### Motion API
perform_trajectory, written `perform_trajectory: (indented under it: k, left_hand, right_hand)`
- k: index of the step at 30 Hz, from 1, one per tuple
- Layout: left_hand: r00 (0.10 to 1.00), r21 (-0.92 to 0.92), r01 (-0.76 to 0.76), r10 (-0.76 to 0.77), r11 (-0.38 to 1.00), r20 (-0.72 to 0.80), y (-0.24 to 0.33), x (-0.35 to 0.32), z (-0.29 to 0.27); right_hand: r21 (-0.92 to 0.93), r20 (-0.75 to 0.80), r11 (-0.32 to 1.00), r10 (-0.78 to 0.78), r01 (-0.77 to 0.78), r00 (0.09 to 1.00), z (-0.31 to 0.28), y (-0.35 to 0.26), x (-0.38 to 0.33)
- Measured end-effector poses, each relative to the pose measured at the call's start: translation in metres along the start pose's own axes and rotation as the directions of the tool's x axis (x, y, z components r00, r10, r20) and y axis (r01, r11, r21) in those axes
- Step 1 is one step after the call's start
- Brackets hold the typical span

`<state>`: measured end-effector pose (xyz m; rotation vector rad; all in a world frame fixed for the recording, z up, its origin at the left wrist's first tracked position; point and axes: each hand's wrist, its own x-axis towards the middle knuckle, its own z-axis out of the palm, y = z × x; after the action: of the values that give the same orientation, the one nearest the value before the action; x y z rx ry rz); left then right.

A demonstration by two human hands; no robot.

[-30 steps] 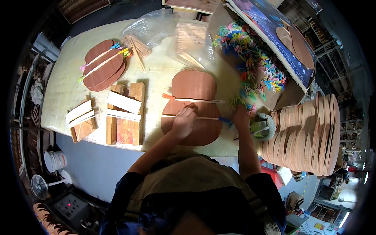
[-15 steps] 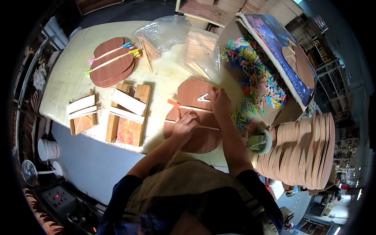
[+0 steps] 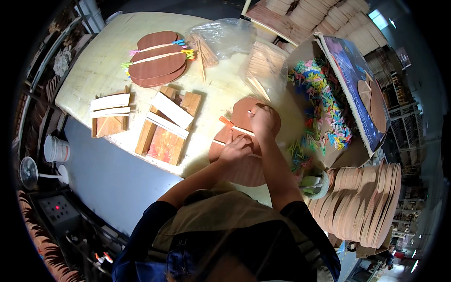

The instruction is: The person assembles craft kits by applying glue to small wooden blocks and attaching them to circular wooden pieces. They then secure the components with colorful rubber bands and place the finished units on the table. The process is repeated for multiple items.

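A reddish-brown wooden board [image 3: 244, 108] with a waisted, guitar-like outline lies on the table in front of me. Two pale wooden strips cross it. An orange clothespin [image 3: 226, 121] grips the left end of the upper strip [image 3: 243, 131]. My left hand [image 3: 236, 148] is bent over the lower strip [image 3: 219, 142], thumb up and fingers curled onto it. Over the board's upper part, my right hand [image 3: 263, 121] is closed on a white clothespin [image 3: 251, 113], of which only a small end shows.
At the upper left lies a similar board [image 3: 157, 66] with strips and colourful clothespins. Wooden forms [image 3: 145, 134] hold white strips nearby. Plastic bags of sticks [image 3: 265, 61] lie at the back. On the right stand a carton [image 3: 350, 89], many clothespins [image 3: 324, 103] and stacked boards [image 3: 359, 202].
My right hand has moved from the board's right edge onto its upper part and closed on the white clothespin that lay there. The left hand stays on the lower strip. The view has shifted.
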<state>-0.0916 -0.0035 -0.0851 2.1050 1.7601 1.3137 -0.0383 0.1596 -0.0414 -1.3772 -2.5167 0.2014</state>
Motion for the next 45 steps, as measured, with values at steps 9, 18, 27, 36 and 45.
perform_trajectory:
  k: [9,18,27,36,45]
  left_hand:
    - [0.999,-0.092,0.020,-0.023,0.996,-0.034,0.002,-0.003,-0.001]
    - [0.968,-0.353,0.245,-0.245,0.903,0.045,-0.009,-0.009,0.025]
    - [0.999,0.020,-0.029,0.029,0.999,0.037,0.017,-0.006,-0.044]
    - [0.446,-0.682,0.731,-0.733,-0.032,0.513,0.007,-0.103,-0.044]
    - [0.375,-0.877,0.427,-0.926,0.219,-0.048,-0.037,0.014,-0.201]
  right_hand:
    - [0.709,0.703,0.335,-0.267,-0.620,0.659,-0.009,-0.092,-0.010]
    - [0.563,0.822,0.637,-0.365,-0.526,0.438,0.034,-0.105,-0.015]
    - [0.916,0.319,0.343,-0.306,-0.209,0.897,-0.043,-0.040,-0.033]
    - [0.961,0.192,0.114,0.374,-0.251,0.907,-0.093,0.070,-0.120]
    - [0.998,-0.004,0.050,0.515,-0.025,0.857,-0.153,0.114,-0.209]
